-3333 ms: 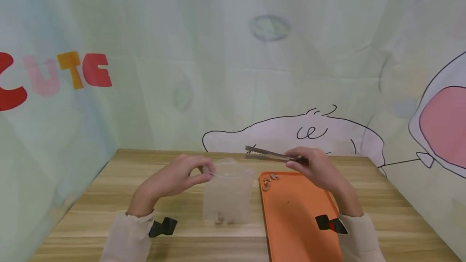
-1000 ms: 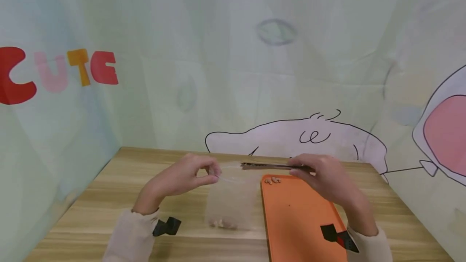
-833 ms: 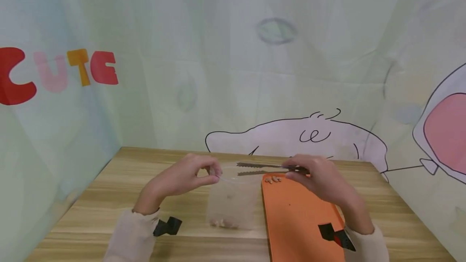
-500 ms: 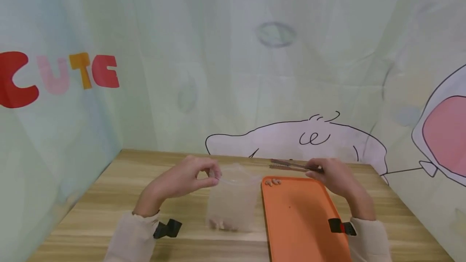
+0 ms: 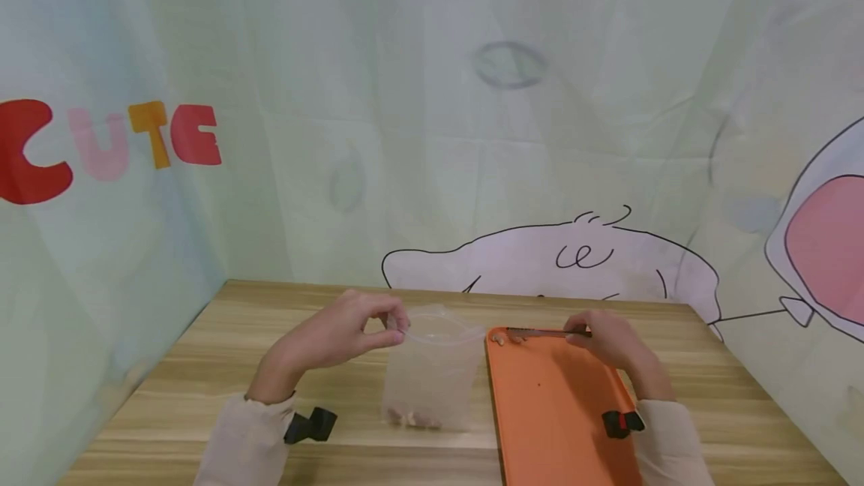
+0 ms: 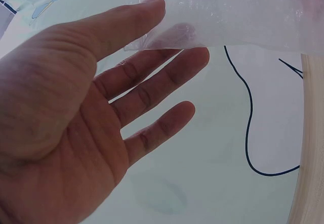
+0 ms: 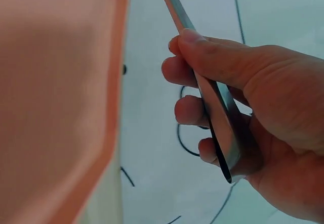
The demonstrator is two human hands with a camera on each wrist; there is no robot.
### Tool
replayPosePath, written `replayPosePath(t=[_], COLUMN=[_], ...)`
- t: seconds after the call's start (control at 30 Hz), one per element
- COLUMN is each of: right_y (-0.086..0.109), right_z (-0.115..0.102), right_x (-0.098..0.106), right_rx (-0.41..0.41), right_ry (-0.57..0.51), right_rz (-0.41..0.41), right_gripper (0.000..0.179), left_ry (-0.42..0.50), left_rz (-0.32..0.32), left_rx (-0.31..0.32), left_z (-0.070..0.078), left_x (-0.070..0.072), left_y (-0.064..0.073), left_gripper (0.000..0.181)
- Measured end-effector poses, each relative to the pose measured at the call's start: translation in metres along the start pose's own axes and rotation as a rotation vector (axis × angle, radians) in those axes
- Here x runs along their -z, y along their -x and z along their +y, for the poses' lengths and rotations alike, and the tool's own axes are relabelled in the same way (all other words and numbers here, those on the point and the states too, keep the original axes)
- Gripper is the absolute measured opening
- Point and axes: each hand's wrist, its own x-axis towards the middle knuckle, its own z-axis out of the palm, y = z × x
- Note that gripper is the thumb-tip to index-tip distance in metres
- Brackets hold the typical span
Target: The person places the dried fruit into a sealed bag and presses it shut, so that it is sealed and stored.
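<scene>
My left hand (image 5: 337,332) pinches the upper left edge of a clear zip bag (image 5: 432,373) between thumb and forefinger. In the left wrist view the thumb lies over the plastic (image 6: 228,16) and the other fingers spread below. Several cashew-like nuts (image 5: 413,418) sit at the bag's bottom, and its mouth gapes a little. My right hand (image 5: 610,340) grips metal tongs (image 7: 215,97), with the thumb on one arm and fingers on the other. The tongs' tips reach the far left corner of the orange tray (image 5: 553,411), among a few nuts (image 5: 498,339). Whether the tips hold a nut cannot be seen clearly.
A wood-grain table (image 5: 324,441) bears the bag and tray, with the tray to the bag's right. A printed curtain (image 5: 378,133) stands behind and at both sides. A tiny dark speck (image 5: 538,385) lies on the tray.
The tongs were over the bag's mouth, then opened there; my right hand has since moved right and lowered them to the nuts. The tray holds fewer nuts than at first. My left hand keeps its pinch.
</scene>
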Motion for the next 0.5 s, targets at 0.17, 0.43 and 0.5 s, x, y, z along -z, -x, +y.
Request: replayPosePath(t=[0.17,0.43,0.5], right_y=[0.002,0.003,0.004], right_z=[-0.003,0.007,0.009], right_x=[0.008,0.003,0.003], right_rx=[-0.026,-0.008,0.002], right_ry=[-0.010,-0.034,-0.036], right_rz=[-0.035,-0.056,-0.044], right_gripper=[0.005,0.007,0.008], left_ry=[0.000,0.006,0.007], left_rz=[0.005,-0.005,-0.002], left_rx=[-0.005,0.005,0.002], left_z=[0.000,-0.001,-0.001], left_x=[0.002,0.001,0.001], left_y=[0.000,0.002,0.002], left_gripper=[0.006,0.007,0.006])
